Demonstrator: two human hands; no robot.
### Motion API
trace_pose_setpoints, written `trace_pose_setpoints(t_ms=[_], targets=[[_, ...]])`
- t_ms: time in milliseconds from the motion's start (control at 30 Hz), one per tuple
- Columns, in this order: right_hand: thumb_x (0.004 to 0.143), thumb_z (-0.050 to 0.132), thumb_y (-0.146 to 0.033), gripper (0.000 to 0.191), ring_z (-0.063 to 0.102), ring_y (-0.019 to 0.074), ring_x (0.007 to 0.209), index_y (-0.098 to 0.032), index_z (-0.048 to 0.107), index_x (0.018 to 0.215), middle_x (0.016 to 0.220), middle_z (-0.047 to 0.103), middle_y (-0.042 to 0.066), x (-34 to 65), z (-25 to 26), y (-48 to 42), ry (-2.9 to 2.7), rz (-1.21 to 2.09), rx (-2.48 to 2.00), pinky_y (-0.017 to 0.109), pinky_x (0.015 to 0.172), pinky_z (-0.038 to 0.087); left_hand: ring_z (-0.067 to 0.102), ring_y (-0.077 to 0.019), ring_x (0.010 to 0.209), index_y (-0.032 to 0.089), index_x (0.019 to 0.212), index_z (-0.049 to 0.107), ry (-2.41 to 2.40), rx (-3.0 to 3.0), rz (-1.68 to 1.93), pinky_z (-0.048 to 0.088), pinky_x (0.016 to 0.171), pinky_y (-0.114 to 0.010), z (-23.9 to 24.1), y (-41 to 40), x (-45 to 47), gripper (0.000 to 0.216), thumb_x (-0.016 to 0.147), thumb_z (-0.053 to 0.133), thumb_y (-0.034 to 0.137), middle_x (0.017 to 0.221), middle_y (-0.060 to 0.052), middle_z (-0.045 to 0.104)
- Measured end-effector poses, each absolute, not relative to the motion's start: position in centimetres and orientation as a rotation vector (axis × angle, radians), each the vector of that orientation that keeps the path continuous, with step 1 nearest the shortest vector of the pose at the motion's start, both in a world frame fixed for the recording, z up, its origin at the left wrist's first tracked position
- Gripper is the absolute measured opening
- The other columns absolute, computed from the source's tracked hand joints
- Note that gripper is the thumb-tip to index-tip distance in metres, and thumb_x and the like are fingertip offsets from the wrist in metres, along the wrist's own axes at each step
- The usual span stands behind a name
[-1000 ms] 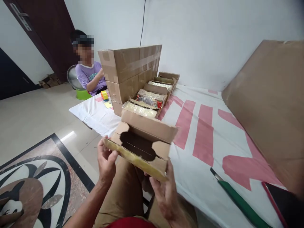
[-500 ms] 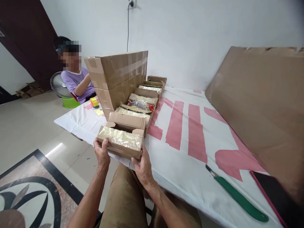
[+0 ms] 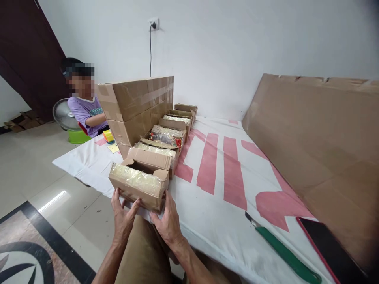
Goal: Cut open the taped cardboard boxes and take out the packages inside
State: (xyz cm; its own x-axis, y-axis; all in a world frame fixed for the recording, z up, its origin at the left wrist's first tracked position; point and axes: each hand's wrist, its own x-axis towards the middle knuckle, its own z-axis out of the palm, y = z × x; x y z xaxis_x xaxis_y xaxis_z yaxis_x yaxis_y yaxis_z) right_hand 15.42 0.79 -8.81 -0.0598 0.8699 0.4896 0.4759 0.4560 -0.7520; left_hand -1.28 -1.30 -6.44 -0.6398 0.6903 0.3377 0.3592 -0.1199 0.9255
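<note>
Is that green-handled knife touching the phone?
Apart: the head view shows a strip of white tablecloth between the green-handled knife and the phone.

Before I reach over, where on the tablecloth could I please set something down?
Bare tablecloth lies between the open cartons and the leaning cardboard sheet, and left of the stacked cartons, short of the tape roll. Crowded: along the stack, and where the green-handled knife and smartphone lie.

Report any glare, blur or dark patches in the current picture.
Head view: a glare streak on the floor; shiny highlights on the nearest open box; the right edge dark and blurred, over the large cardboard sheet; green-handled knife fairly crisp.
</note>
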Motion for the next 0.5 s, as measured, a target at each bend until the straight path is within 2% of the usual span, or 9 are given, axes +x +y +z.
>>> trace_pose_setpoints(t_ms=[200,367,500], targets=[[0.078,0.069,-0.018,0.082,0.061,0.037,0.129,-0.014,0.042,0.154,0.144,0.061,0.021,15.1,-8.2,2.6,-1.773,0.458,-1.316,0.051,0.106,0.056,0.034,-0.0409,0.153,0.025,0.157,0.037,1.852,1.162,1.793,0.046,0.115,-0.061,-5.6,1.3,-1.9,0.098,0.075,0.081,0.056,0.164,-0.02,0.032],[0.077,0.067,-0.019,0.078,0.061,0.0364,0.13,-0.011,0.045,0.15,0.142,0.062,0.021,15.5,-6.8,3.7,-1.804,0.521,-1.357,0.05,0.108,0.054,0.034,-0.04,0.153,0.027,0.157,0.037,1.882,1.191,1.76,0.046,0.114,-0.061,-5.4,2.2,-1.6,0.097,0.075,0.08,0.055,0.165,-0.02,0.031],[0.075,0.067,-0.019,0.076,0.061,0.0326,0.131,-0.014,0.047,0.148,0.141,0.064,0.018,16.6,-5.4,5.1,-1.809,0.575,-1.366,0.045,0.108,0.053,0.032,-0.0406,0.155,0.025,0.158,0.036,1.928,1.223,1.74,0.045,0.114,-0.063,-5.1,3.2,-0.6,0.096,0.077,0.077,0.056,0.164,-0.021,0.033]])
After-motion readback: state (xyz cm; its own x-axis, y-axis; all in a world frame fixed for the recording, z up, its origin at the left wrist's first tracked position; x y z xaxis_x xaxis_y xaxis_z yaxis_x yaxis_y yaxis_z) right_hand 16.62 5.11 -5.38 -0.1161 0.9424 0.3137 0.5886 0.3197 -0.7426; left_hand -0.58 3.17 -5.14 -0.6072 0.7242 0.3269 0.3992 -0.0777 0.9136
